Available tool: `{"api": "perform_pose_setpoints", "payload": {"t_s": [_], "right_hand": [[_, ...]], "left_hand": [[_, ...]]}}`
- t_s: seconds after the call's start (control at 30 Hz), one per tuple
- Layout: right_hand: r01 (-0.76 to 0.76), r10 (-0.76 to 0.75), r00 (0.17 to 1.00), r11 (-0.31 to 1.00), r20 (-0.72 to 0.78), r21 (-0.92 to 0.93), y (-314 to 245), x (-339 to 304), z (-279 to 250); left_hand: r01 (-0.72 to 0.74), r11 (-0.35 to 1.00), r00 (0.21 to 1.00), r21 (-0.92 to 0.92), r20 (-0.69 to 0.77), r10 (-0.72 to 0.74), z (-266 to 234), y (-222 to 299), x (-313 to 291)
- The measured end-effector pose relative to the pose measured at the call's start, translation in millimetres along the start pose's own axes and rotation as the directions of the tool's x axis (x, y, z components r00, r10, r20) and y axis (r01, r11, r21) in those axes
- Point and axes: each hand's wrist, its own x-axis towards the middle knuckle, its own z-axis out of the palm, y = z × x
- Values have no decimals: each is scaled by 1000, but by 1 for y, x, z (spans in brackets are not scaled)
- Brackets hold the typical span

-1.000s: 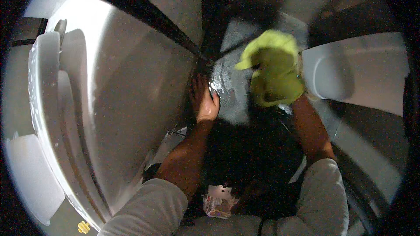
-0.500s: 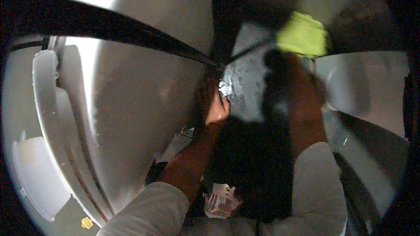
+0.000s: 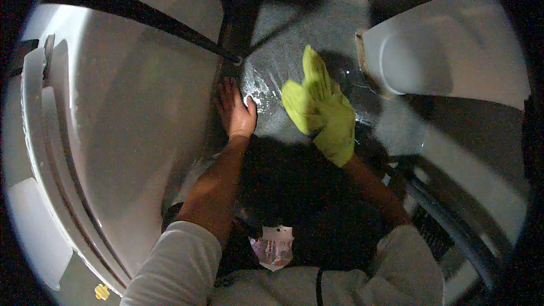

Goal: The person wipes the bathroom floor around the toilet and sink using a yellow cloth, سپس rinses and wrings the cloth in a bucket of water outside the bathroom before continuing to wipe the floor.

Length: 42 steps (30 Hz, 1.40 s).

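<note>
My left hand (image 3: 237,114) lies open, palm down, with fingers stretched forward and the thumb apart, at the dark strip along the foot of a pale curved panel (image 3: 147,102). Beside the thumb, the grey floor (image 3: 283,28) has a wet, shiny patch (image 3: 258,93). A bright yellow-green cloth (image 3: 328,113) covers my right hand, which holds it over the floor to the right of that patch. The cloth hides my right fingers; only the wrist and forearm show below it. Its folds stick up and forward.
A dark bar (image 3: 147,20) slants from the upper left to a ringed end near my left fingers. At right stands a white rounded fixture (image 3: 419,51). Below it runs a dark tube (image 3: 447,215). A white container (image 3: 39,226) and small yellow object (image 3: 102,292) lie far left.
My right hand has brought the yellow-green cloth from the upper right toward me and to the left. The view has shifted; my left hand stays near the panel's foot, now showing its spread fingers.
</note>
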Motion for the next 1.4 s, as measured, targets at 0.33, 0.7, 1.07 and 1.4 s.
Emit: {"api": "perform_pose_setpoints", "payload": {"t_s": [0.33,0.7,1.07,1.4], "right_hand": [[-333,310,885,943,-346,-5,60,86,-25],[-793,755,556,608,-348,51,79,-102,-19],[-326,423,906,729,-22,602,-29,-158,14],[-518,252,809,733,-531,-441,82,-60,-41]], "left_hand": [[-3,994,1000,-105,12,4,-12,-2,-1],[-13,998,1000,-59,-21,12,-42,0,-17],[-32,996,999,-86,-4,32,-39,15,0],[-272,959,936,85,-209,284,-101,74,10]]}}
